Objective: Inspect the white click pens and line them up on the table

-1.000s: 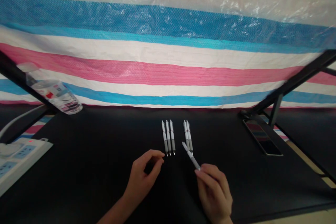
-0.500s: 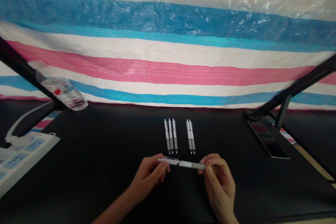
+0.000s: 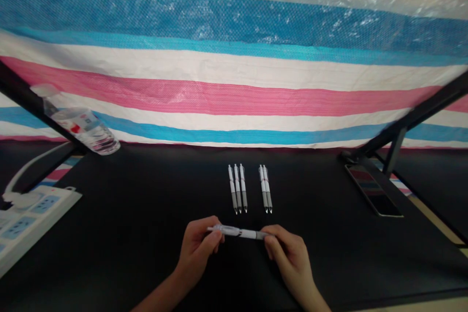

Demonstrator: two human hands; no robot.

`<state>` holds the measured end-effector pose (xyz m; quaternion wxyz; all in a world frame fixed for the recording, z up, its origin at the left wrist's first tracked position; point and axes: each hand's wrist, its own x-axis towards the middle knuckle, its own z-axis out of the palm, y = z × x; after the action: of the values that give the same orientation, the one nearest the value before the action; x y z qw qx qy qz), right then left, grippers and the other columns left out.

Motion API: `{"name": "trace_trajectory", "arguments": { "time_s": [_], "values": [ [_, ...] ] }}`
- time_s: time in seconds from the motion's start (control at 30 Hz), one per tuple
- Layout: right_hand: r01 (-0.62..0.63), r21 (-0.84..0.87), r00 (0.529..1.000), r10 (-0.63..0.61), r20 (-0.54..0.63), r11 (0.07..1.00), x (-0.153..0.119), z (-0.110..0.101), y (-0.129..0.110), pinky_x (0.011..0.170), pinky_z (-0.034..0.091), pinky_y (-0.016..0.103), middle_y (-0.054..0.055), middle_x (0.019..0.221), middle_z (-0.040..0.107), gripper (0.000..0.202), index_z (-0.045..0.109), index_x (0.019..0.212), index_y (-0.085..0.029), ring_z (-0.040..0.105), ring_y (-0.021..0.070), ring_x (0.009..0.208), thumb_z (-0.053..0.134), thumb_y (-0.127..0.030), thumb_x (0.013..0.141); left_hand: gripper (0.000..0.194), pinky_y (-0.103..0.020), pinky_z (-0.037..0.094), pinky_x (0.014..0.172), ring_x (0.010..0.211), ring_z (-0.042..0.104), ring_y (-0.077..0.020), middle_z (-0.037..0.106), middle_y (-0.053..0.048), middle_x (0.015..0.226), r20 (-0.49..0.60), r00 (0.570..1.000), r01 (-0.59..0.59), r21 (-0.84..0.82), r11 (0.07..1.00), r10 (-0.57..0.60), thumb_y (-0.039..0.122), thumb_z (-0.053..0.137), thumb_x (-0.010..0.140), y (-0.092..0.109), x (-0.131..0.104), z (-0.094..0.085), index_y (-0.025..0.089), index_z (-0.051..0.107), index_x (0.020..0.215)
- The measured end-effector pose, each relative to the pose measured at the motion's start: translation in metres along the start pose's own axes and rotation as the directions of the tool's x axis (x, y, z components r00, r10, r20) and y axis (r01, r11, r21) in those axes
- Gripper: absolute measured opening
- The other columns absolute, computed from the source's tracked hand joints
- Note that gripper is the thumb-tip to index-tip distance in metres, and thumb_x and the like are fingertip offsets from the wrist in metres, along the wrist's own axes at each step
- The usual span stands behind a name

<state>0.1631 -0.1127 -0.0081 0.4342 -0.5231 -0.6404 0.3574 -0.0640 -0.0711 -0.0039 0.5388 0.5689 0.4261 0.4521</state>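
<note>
A white pen with a grey grip (image 3: 247,233) is held nearly level between both hands, above the near part of the black table. My left hand (image 3: 200,243) pinches its clip and button end between thumb and fingers. The grey tip end is pinched by my right hand (image 3: 288,256), whose fingers cover the point. Just beyond, three matching pens (image 3: 237,187) lie side by side on the table. To their right lies a pair of the same pens (image 3: 265,187), close together, tips toward me.
On the left are a white power strip (image 3: 40,222) with a plug in it and a tilted clear water bottle (image 3: 86,126). A phone (image 3: 373,190) lies at the right by a black support bar (image 3: 413,114). A striped plastic sheet (image 3: 234,97) hangs behind the black table (image 3: 146,195).
Both hands and the pen between them have shifted left and slightly nearer to me. The pens on the table have stayed in place.
</note>
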Motion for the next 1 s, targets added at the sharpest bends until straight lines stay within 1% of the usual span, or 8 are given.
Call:
{"name": "trace_trajectory", "arguments": {
  "time_s": [0.2, 0.4, 0.5, 0.57, 0.7, 0.83, 0.93, 1.0],
  "values": [
    [0.213, -0.120, 0.968, -0.226, -0.106, 0.970, -0.003, -0.006, 0.000, 0.052, 0.051, 0.019, -0.001, 0.075, 0.075, 0.014, 0.075, 0.098, -0.023, 0.065, 0.0125, 0.053, 0.062, -0.022, 0.095, 0.039, -0.023, 0.026, 0.044, 0.045, 0.037, -0.0098, 0.041, 0.003, 0.048, -0.067, 0.991, -0.108, 0.098, 0.989, 0.115, 0.036, 0.056, 0.084, -0.008, -0.006, 0.000, 0.018, 0.053, 0.050],
    [0.375, -0.216, 0.897, -0.411, -0.160, 0.902, -0.003, -0.003, 0.002, 0.066, 0.059, 0.023, 0.002, 0.090, 0.080, 0.026, 0.074, 0.112, -0.028, 0.075, 0.0194, 0.077, 0.069, -0.015, 0.089, 0.038, -0.023, 0.022, 0.042, 0.044, 0.029, -0.0091, 0.036, 0.005, 0.047, -0.124, 0.987, 0.078, -0.152, 0.985, -0.097, 0.044, 0.061, 0.082, -0.025, -0.008, 0.004, 0.018, 0.056, 0.054],
    [0.305, -0.180, 0.924, -0.336, -0.181, 0.935, -0.002, -0.001, -0.002, 0.065, 0.057, 0.024, 0.002, 0.085, 0.078, 0.020, 0.073, 0.109, -0.025, 0.074, 0.0184, 0.072, 0.068, -0.021, 0.091, 0.038, -0.023, 0.019, 0.042, 0.043, 0.029, -0.0092, 0.036, 0.005, 0.047, -0.118, 0.979, 0.133, -0.244, 0.961, -0.165, 0.045, 0.061, 0.081, -0.028, -0.008, 0.004, 0.018, 0.058, 0.055],
    [0.229, -0.101, 0.966, -0.239, -0.102, 0.968, -0.002, -0.002, -0.004, 0.058, 0.052, 0.023, 0.001, 0.071, 0.073, 0.017, 0.073, 0.100, -0.022, 0.068, 0.0151, 0.058, 0.058, -0.029, 0.097, 0.040, -0.024, 0.020, 0.043, 0.043, 0.031, -0.0097, 0.039, 0.003, 0.047, -0.122, 0.982, 0.112, -0.247, 0.962, -0.146, 0.045, 0.061, 0.081, -0.029, -0.008, 0.003, 0.018, 0.057, 0.052],
    [0.120, -0.078, 0.993, -0.120, 0.000, 0.990, -0.004, -0.004, -0.004, 0.049, 0.038, 0.022, -0.003, 0.053, 0.055, 0.040, 0.061, 0.066, -0.020, 0.051, 0.0100, 0.044, 0.046, -0.031, 0.102, 0.040, -0.024, 0.023, 0.043, 0.043, 0.034, -0.0108, 0.042, 0.002, 0.046, -0.135, 0.988, 0.046, -0.193, 0.980, -0.073, 0.043, 0.060, 0.081, -0.026, -0.008, 0.000, 0.019, 0.058, 0.050],
    [0.096, -0.071, 0.994, -0.099, -0.039, 0.993, -0.007, -0.005, 0.001, 0.053, 0.039, 0.024, -0.001, 0.065, 0.058, 0.026, 0.064, 0.083, -0.019, 0.054, 0.0131, 0.055, 0.053, -0.037, 0.099, 0.038, -0.024, 0.022, 0.042, 0.042, 0.034, -0.0103, 0.041, 0.003, 0.046, -0.160, 0.984, 0.048, -0.201, 0.978, -0.081, 0.041, 0.060, 0.080, -0.020, -0.006, 0.000, 0.018, 0.058, 0.050],
    [0.050, 0.011, 0.999, -0.050, -0.002, 0.999, -0.008, -0.005, 0.003, 0.056, 0.038, 0.024, -0.001, 0.061, 0.054, 0.044, 0.059, 0.070, -0.020, 0.051, 0.0122, 0.054, 0.038, -0.036, 0.105, 0.037, -0.024, 0.021, 0.041, 0.042, 0.034, -0.0098, 0.041, 0.003, 0.046, -0.177, 0.979, 0.062, -0.217, 0.974, -0.101, 0.040, 0.060, 0.080, -0.018, -0.004, 0.001, 0.018, 0.057, 0.049],
    [0.007, 0.022, 1.000, -0.007, -0.008, 1.000, -0.008, -0.005, 0.002, 0.055, 0.037, 0.024, -0.002, 0.059, 0.051, 0.044, 0.057, 0.067, -0.020, 0.049, 0.0114, 0.053, 0.041, -0.036, 0.105, 0.038, -0.024, 0.022, 0.042, 0.042, 0.034, -0.0098, 0.041, 0.003, 0.046, -0.176, 0.980, 0.058, -0.218, 0.974, -0.098, 0.039, 0.060, 0.080, -0.017, -0.003, 0.001, 0.018, 0.057, 0.049]
  ]
}}
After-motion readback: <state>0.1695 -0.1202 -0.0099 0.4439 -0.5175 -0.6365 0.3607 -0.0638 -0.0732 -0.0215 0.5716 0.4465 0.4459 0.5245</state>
